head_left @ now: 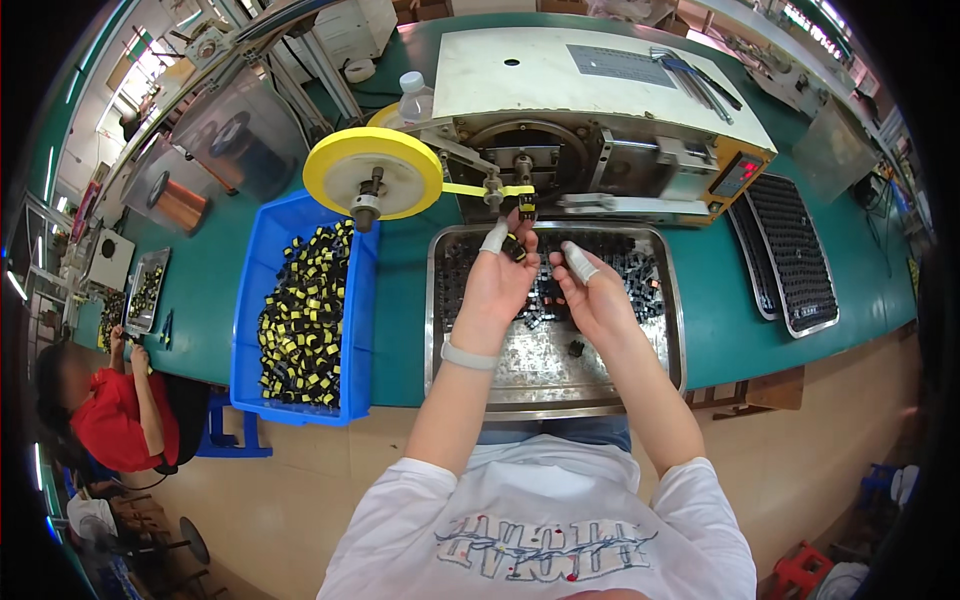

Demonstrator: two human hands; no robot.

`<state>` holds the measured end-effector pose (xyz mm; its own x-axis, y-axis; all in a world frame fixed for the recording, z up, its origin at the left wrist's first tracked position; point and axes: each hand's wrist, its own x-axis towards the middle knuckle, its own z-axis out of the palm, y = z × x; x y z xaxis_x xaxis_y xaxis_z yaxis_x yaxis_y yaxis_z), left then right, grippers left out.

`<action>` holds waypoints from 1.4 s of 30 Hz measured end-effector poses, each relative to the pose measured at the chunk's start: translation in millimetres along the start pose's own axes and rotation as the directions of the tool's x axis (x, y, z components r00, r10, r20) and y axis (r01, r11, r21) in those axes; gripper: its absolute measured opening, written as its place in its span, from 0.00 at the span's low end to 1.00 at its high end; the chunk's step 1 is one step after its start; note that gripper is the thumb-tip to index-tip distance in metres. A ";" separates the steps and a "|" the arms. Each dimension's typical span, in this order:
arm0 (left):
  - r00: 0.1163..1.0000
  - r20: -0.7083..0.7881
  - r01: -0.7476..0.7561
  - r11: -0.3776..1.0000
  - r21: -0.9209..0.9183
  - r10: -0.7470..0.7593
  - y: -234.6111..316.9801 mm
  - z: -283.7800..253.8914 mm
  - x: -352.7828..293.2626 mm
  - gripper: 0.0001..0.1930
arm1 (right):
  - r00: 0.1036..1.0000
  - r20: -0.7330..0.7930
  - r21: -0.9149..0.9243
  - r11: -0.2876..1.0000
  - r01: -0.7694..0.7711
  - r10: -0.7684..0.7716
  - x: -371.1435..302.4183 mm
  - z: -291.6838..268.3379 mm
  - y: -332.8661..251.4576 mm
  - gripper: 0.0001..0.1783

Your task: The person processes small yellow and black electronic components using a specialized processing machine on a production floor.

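My left hand is raised to the front of a tape-winding machine, its thumb wrapped in white. A small black coil bobbin with yellow tape is held in its curled fingers. Just above the fingertips, another bobbin sits at the machine's spindle, where a strip of yellow tape from the large roll reaches it. My right hand hovers over the metal tray, thumb covered in white and fingers curled close to it. Whatever it may pinch is too small to make out. Many black bobbins lie in the tray.
To the left stands a blue bin full of yellow-taped bobbins. Black component trays lie on the right of the green table. Tweezers and tools rest on the machine. A person in red works at far left.
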<state>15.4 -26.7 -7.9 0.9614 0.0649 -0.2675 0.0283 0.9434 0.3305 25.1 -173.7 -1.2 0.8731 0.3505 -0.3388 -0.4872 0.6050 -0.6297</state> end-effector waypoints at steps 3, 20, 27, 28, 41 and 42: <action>0.996 0.045 0.073 0.997 -0.037 -0.071 -1.2 2.2 2.9 0.10 | 0.998 -0.040 -0.152 0.987 0.049 -0.056 -3.4 -3.9 -2.7 0.17; 0.986 -0.161 -0.057 0.996 -0.074 0.044 19.3 14.0 -17.4 0.12 | 0.940 0.222 -0.304 0.898 0.318 -0.258 1.8 39.2 2.2 0.08; 0.997 -0.069 -0.043 0.982 -0.185 0.031 20.9 -14.1 -9.9 0.07 | 0.882 0.185 -0.334 0.816 0.472 -0.434 23.7 54.4 25.3 0.06; 0.996 -0.088 -0.045 0.978 -0.205 0.027 20.6 -13.0 -10.1 0.07 | 0.882 0.183 -0.335 0.816 0.472 -0.435 26.3 54.0 26.9 0.06; 0.999 -0.011 -0.039 0.967 -0.253 0.038 24.7 -25.9 -3.7 0.08 | 0.920 0.390 -0.884 0.268 0.384 -0.032 13.1 8.9 6.1 0.17; 0.999 -0.013 -0.044 0.966 -0.253 0.042 25.8 -25.4 -3.1 0.08 | 0.888 0.460 -0.879 0.151 0.452 0.020 2.8 12.1 4.6 0.17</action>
<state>6.2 5.8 -21.6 0.9580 0.1089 -0.2653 -0.0843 0.9912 0.1023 25.0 -161.3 3.4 0.7582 0.6520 0.0086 0.3354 -0.3787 -0.8626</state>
